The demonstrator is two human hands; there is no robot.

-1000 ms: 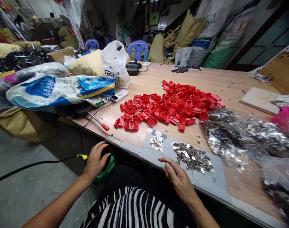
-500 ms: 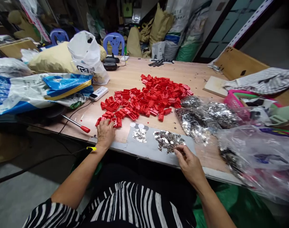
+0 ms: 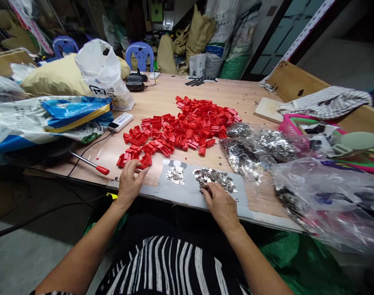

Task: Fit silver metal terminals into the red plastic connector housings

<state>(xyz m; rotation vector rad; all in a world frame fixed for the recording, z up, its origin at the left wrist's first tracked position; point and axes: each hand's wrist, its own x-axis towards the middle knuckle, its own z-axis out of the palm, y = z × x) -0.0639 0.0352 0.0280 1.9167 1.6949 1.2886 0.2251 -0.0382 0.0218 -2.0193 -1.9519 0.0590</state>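
Observation:
My left hand (image 3: 130,183) is closed at the near edge of a heap of red plastic parts (image 3: 189,127), gripping one small hollow red plastic part (image 3: 146,160) between thumb and fingers. My right hand (image 3: 221,203) pinches at the near side of a pile of small shiny metal pieces (image 3: 216,176). Whatever lies between its fingertips is too small to make out. Left of that pile, a smaller heap of flat silvery pieces (image 3: 175,175) rests on the same grey sheet (image 3: 187,194).
Clear bags of metal pieces (image 3: 246,157) lie right of the heap, beside a pink basket (image 3: 286,127) and a large plastic bag (image 3: 325,184). At left are a red-handled lever (image 3: 102,169), a white device (image 3: 121,122) with a cable, and filled sacks (image 3: 57,76).
My left hand has lifted slightly off the table with a red plastic part in its grip. My right hand has moved left along the metal pile. The view has shifted slightly.

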